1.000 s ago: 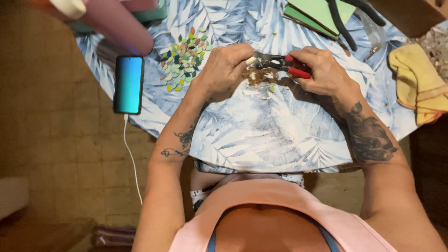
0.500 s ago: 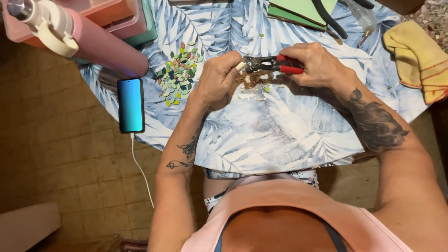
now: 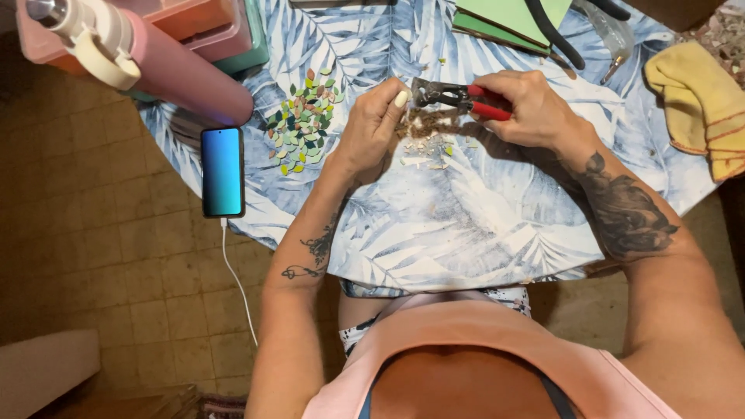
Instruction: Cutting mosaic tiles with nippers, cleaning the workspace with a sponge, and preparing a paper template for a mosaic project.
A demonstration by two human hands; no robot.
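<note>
Head view, running left to right across the round leaf-printed blue tablecloth [image 3: 434, 233]: a pink cylindrical bottle [image 3: 171, 66] lies at the far left edge, a dark smartphone with a lit blue-green screen [image 3: 223, 171] sits at the left rim with its white cable hanging off, and a scatter of small green and brown leaf-shaped tile pieces [image 3: 304, 118] lies just beyond it. Your left hand [image 3: 372, 128] is next, fingers curled and pinched at the tips; whether a small piece sits between them you cannot tell. Just to its right are the red-handled metal nippers [image 3: 458, 98], long axis running across the table, jaws pointing left toward that pinch and almost touching it. Your right hand [image 3: 528, 109] is closed around the red handles. Pale and brown chips [image 3: 427, 136] lie directly under the jaws. A folded yellow cloth [image 3: 694, 93] rests at the right edge.
</note>
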